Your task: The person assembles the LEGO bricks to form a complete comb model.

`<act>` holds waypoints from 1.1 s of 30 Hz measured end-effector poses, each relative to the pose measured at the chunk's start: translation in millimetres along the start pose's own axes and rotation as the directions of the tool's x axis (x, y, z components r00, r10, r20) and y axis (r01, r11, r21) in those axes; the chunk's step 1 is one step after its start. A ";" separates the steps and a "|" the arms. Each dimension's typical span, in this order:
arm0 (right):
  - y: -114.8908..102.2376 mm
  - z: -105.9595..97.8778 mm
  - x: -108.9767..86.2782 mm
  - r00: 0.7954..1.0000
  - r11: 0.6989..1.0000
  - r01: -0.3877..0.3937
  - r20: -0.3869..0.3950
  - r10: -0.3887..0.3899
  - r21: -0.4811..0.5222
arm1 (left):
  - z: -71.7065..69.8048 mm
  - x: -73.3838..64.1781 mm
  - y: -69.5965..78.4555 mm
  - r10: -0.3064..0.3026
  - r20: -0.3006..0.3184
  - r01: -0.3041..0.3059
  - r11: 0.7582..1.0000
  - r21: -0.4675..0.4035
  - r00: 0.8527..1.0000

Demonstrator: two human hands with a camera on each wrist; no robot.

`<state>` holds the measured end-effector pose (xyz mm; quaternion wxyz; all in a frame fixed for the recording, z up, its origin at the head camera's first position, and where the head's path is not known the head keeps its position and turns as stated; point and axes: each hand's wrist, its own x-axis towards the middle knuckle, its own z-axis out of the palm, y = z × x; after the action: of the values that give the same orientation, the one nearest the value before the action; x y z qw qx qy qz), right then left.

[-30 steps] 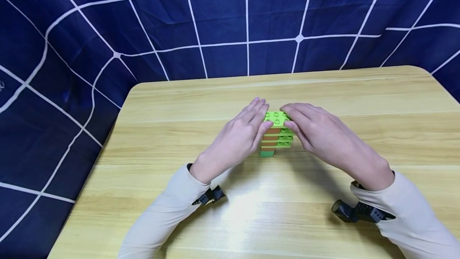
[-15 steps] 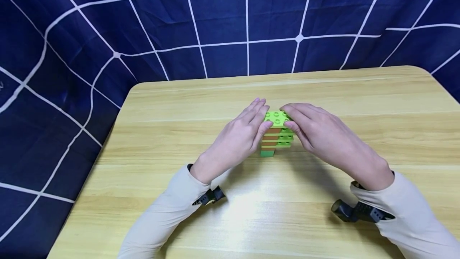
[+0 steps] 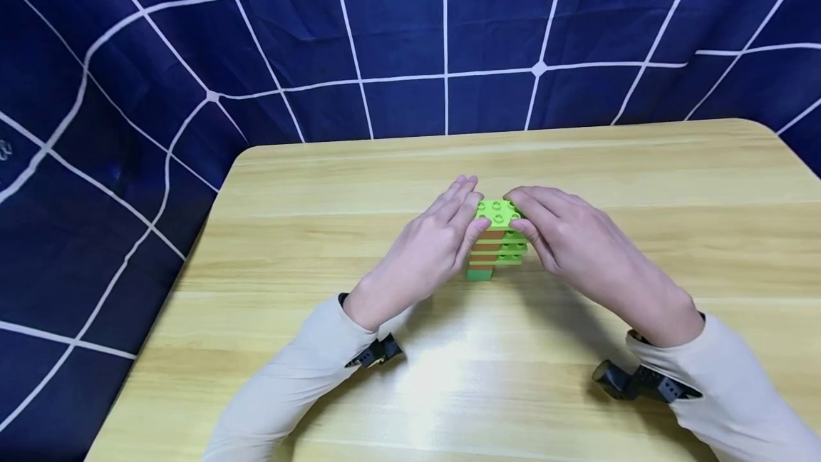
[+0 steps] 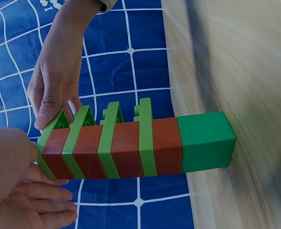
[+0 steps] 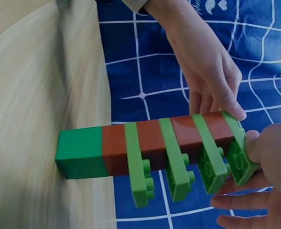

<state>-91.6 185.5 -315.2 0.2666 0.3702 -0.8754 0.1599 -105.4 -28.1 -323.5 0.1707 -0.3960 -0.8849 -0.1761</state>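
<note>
A tower of toy building bricks stands upright on the table, with a green brick (image 3: 479, 274) at its foot. Above it, brown bricks (image 4: 127, 148) alternate with light green plates (image 5: 139, 164) that jut out to the right. On top lies a light green studded plate (image 3: 497, 214). My left hand (image 3: 430, 241) pinches this top plate at its left side, thumb in front and fingers behind. From the right side, my right hand (image 3: 571, 241) pinches the same plate between thumb and fingers. Both hands partly cover its edges.
The tower is on a light wooden table (image 3: 308, 234). A dark blue cloth (image 3: 391, 34) with white lines hangs behind it and at the left. Black wrist cameras (image 3: 378, 351) sit under both sleeves, above the tabletop.
</note>
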 end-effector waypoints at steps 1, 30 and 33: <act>-0.1 0.2 -0.9 1.000 1.000 0.001 -0.003 -0.001 -0.001 | 1.0 -0.3 0.2 0.000 -0.001 0.000 1.000 -0.007 1.000; 10.1 1.4 -11.8 0.998 0.999 0.045 0.044 -0.045 -0.006 | 10.2 11.9 -11.1 -0.070 -0.043 0.057 0.967 -0.249 0.997; 13.7 8.4 -16.4 0.997 0.998 0.045 0.065 -0.043 -0.031 | 12.1 17.0 -15.5 -0.080 -0.044 0.062 0.945 -0.321 0.996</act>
<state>-94.9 200.0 -332.7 0.2479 0.3899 -0.8776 0.1277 -129.9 -21.5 -329.4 0.1228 -0.3810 -0.8533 -0.3340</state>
